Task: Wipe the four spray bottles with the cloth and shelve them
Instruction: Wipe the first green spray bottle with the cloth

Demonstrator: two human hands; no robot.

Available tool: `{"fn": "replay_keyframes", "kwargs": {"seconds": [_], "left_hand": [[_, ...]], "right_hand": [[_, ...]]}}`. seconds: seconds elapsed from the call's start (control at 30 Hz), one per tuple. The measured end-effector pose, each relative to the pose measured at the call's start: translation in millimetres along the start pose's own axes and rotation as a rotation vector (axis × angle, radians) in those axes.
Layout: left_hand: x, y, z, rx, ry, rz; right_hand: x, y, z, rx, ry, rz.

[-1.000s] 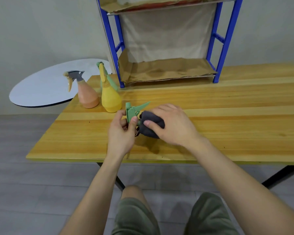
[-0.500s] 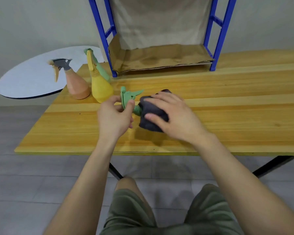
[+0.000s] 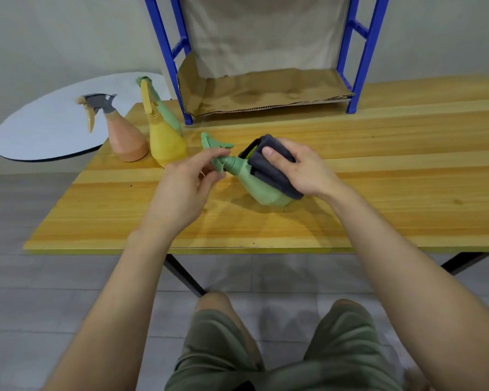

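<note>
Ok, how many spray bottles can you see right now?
4. The orange bottle and yellow bottle stand at the table's left end; the rear green bottle is mostly hidden behind the yellow; the held green bottle tilts mid-table under the cloth.

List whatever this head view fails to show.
Head view:
- second green plastic spray bottle: body hidden behind yellow plastic spray bottle.
- held green spray bottle: far side covered by dark grey cloth and right hand.
- blue metal rack: upper shelves cut off by top edge.
</note>
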State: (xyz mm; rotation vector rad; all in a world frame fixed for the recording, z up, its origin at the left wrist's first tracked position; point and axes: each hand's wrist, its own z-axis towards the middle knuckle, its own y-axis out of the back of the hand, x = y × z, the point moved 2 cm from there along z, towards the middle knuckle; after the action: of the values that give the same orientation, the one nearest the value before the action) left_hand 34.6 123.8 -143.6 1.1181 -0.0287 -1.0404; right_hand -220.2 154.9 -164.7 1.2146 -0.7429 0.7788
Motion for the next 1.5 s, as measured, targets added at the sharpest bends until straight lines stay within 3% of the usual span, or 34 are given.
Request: {"fn": "replay_keyframes", "kwargs": {"seconds": [0.2, 0.3, 0.4, 0.5, 0.6, 0.77, 0.9, 0.97, 1.07, 1.17, 1.37, 1.43, 1.5], "left_hand": [[3.8, -2.7, 8.4, -0.212, -0.199, 0.351], [7.7, -7.0, 8.7, -0.164, -0.223, 0.255], [8.8, -12.5, 3.8, -0.086, -0.124, 0.056], [5.7, -18.5, 0.7, -0.089, -0.052, -0.034], [12.2, -22.4, -4.9, -0.077, 0.038, -0.095], [9.9, -31.0, -14.1, -0.044, 0.08, -0.135], [5.2, -30.4, -14.5, -0.046, 0.131, -0.218], [3.1, -32.4, -13.4, -0.052, 0.144, -0.217], [0.0, -35.9, -11.4, -0.054, 0.116, -0.151], [2.8, -34.0, -15.8, -0.031, 0.137, -0.198], [6.6, -27.1, -18.2, -0.038, 0.21, -0.241], [4.7, -26.7, -15.6, -0.04, 0.212, -0.231], [-1.7, -29.0, -12.3, -0.033, 0.195, -0.219]], "right_hand": [[-17.0, 13.5, -8.6, -0.243, -0.057, 0.09], [-17.8, 24.7, -26.6, -0.38, -0.045, 0.118], [1.1, 22.8, -39.5, -0.497, 0.141, -0.042], [28.4, -17.2, -33.6, -0.285, 0.363, -0.369], [29.1, -56.9, -28.9, -0.174, 0.396, -0.651], [10.0, -40.8, -29.9, -0.194, 0.419, -0.597], [-5.8, -14.5, -32.2, -0.267, 0.175, -0.381], [-0.1, -8.7, -29.6, -0.269, 0.116, -0.456], [18.6, -28.6, -27.6, -0.175, 0.353, -0.725], [17.5, -26.3, -29.1, -0.097, 0.426, -0.634], [-40.2, 27.8, -37.6, -0.322, -0.121, -0.269], [-32.0, 28.0, -43.3, -0.386, -0.053, -0.263], [-4.0, 12.9, -41.6, -0.322, 0.193, -0.428]]}}
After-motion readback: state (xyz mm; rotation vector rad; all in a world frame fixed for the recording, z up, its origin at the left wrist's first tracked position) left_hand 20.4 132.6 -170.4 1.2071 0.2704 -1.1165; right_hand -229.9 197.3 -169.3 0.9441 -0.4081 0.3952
